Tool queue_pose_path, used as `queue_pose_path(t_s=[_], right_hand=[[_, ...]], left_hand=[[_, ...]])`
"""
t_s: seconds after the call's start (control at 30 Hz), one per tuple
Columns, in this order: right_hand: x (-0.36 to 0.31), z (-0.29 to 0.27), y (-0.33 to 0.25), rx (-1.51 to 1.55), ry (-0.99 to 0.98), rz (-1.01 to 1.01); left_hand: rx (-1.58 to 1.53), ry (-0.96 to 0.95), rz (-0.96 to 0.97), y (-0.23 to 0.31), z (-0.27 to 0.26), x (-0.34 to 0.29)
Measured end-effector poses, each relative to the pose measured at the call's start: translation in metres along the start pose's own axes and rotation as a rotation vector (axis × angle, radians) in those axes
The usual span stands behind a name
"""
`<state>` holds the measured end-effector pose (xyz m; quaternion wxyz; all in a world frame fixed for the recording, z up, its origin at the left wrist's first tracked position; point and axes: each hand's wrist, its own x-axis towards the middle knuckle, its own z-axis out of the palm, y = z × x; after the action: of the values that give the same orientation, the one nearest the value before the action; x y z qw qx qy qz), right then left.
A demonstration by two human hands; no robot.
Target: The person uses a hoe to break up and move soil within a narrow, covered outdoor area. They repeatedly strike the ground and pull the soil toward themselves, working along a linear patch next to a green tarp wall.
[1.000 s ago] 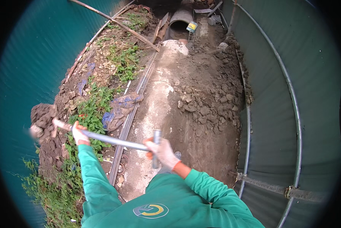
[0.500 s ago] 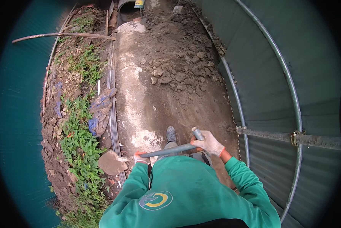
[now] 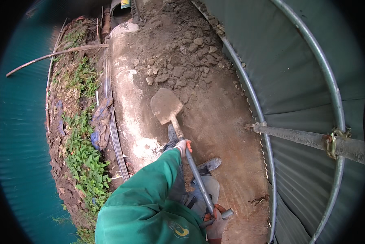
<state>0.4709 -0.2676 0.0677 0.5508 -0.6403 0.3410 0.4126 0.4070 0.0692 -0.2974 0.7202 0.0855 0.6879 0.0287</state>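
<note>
A shovel (image 3: 166,106) with a dirt-coated, rounded blade and a grey tubular shaft slants across in front of me. Its blade is up ahead, near the edge of the heap of broken soil (image 3: 186,65). Low on the shaft, close to the blade, my gloved left hand (image 3: 183,148) is wrapped round it. At the lower end my right hand (image 3: 216,218), gloved too, grips the T-shaped crossbar. No load of soil shows on the blade. My boots stand on the packed dirt (image 3: 231,175) on either side of the shaft.
Along the right runs a dark green sheet fence (image 3: 321,73) with bent metal pipes; a thick pipe (image 3: 300,136) juts inward. Long thin rods (image 3: 114,130) and a strip of plants (image 3: 84,162) line the left. A large concrete pipe (image 3: 120,14) opens at the far end.
The shovel's blade has swung from the left side by the plants to straight ahead, near the soil heap. My left hand moved forward and right; my right hand drew back and down.
</note>
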Motion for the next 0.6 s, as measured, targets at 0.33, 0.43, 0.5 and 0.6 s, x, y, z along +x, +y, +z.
queue_pose_path(t_s=[0.33,0.43,0.5,0.6], right_hand=[[0.048,-0.096,0.04,-0.164,0.472,0.231],[0.06,-0.037,0.035,-0.207,0.426,0.179],[0.089,0.043,0.029,-0.08,0.442,0.195],[0.17,0.206,0.038,-0.105,0.39,0.167]], left_hand=[[0.283,0.0,-0.513,-0.285,0.086,0.081],[0.214,0.06,-0.488,-0.247,0.075,0.095],[0.187,0.04,-0.463,-0.162,0.072,0.121],[0.342,0.146,-0.267,0.056,0.076,0.2]])
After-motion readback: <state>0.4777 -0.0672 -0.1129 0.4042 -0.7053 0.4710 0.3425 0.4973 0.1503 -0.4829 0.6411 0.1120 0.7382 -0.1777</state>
